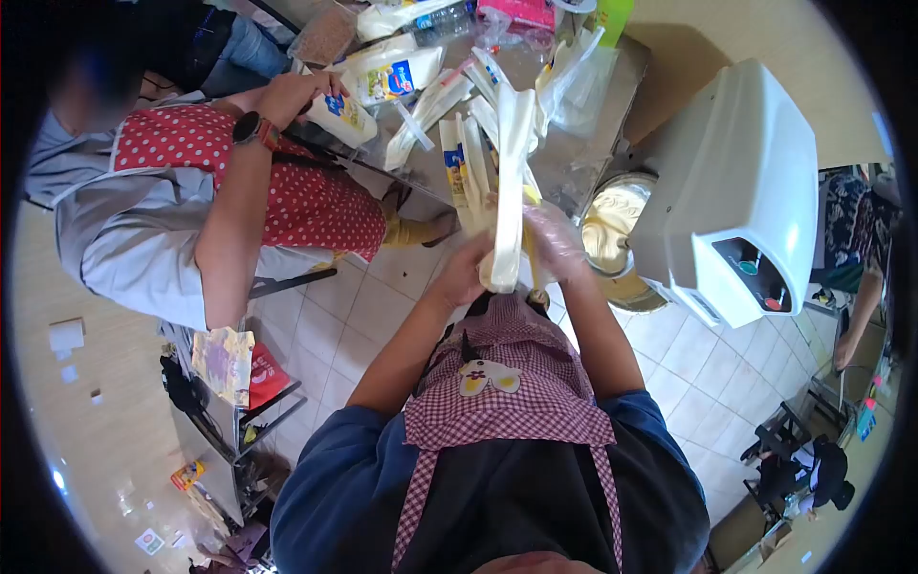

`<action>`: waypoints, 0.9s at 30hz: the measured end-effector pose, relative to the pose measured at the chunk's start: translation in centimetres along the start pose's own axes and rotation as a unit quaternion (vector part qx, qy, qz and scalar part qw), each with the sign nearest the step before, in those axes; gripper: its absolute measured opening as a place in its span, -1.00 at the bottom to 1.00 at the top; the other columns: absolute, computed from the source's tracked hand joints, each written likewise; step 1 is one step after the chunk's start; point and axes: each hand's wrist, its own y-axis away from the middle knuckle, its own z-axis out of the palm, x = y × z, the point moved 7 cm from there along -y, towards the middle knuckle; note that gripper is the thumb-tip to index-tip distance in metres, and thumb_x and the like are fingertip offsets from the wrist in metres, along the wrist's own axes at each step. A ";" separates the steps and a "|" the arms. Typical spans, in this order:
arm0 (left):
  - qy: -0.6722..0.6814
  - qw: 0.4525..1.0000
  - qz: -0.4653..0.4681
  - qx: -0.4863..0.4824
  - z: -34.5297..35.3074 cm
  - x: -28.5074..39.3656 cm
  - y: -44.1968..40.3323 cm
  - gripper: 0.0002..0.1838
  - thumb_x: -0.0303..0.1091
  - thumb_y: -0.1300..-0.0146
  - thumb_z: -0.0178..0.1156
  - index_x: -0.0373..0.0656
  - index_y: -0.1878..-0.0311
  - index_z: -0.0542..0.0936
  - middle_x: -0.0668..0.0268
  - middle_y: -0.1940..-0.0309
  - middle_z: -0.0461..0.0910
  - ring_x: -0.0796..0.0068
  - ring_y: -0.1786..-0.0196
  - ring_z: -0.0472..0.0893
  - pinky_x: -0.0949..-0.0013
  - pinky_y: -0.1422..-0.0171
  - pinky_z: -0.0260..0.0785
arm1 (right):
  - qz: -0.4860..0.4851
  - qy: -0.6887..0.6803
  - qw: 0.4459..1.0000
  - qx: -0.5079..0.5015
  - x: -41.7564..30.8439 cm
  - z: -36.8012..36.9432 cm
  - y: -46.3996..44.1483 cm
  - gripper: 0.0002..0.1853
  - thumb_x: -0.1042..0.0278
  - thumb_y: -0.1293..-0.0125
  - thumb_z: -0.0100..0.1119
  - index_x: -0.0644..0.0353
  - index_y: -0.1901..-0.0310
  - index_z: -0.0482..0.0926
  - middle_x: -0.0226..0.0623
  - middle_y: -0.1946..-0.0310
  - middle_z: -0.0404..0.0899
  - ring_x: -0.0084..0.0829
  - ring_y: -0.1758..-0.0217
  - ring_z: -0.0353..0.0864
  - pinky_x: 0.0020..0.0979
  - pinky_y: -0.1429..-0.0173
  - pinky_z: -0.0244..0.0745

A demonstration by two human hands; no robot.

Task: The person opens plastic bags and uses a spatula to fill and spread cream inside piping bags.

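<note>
In front of my apron, a long cream-coloured plastic pouch (pixel 513 163) stands up between my hands. Its film looks smeared with pale cream, and a part with a blue and yellow label shows beside it. My left hand (pixel 466 272) is closed around the pouch's lower left side. A clear plastic glove covers my right hand (pixel 555 243), which grips the pouch from the right; some of its fingers are hidden behind the film. Just right of that hand is a metal mixing bowl (pixel 639 295) with thick pale-yellow cream (pixel 612 222) in it.
A large white mixer (pixel 732 187) rises beside the bowl. Labelled pouches (pixel 387 78) and plastic wrappings crowd the table (pixel 430 172) ahead. At left, a co-worker in a red dotted apron (pixel 206 134) handles another pouch (pixel 342 119). Other people are at far right.
</note>
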 end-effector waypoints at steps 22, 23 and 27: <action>-0.282 0.893 0.348 -0.039 9.4 7.0 6.2 -0.39 -0.64 -0.21 -0.10 -0.23 -0.35 0.05 0.22 -0.30 0.13 0.50 -0.29 0.19 0.45 -0.32 -0.01 | 0.014 0.091 0.975 0.201 -6.6 -0.2 2.1 -0.66 0.07 -0.08 0.30 0.23 0.40 0.57 -0.45 0.65 0.40 -0.58 0.66 0.35 -0.49 0.59 0.28; -0.282 0.895 0.343 -0.044 9.2 7.0 6.2 -0.39 -0.65 -0.20 -0.10 -0.22 -0.34 0.06 0.23 -0.28 0.15 0.49 -0.29 0.19 0.44 -0.31 0.00 | 0.013 0.093 0.976 0.198 -6.7 0.2 2.3 -0.66 0.07 -0.08 0.30 0.23 0.40 0.57 -0.45 0.65 0.40 -0.58 0.66 0.35 -0.49 0.59 0.28; -0.337 0.884 0.323 -0.027 8.4 7.0 5.4 -0.38 -0.69 -0.17 -0.07 -0.20 -0.33 0.09 0.26 -0.22 0.19 0.49 -0.27 0.23 0.41 -0.31 0.06 | 0.015 0.073 0.983 0.166 -6.5 1.7 2.2 -0.66 0.13 -0.10 0.28 0.28 0.28 0.57 -0.38 0.55 0.49 -0.52 0.60 0.44 -0.46 0.55 0.35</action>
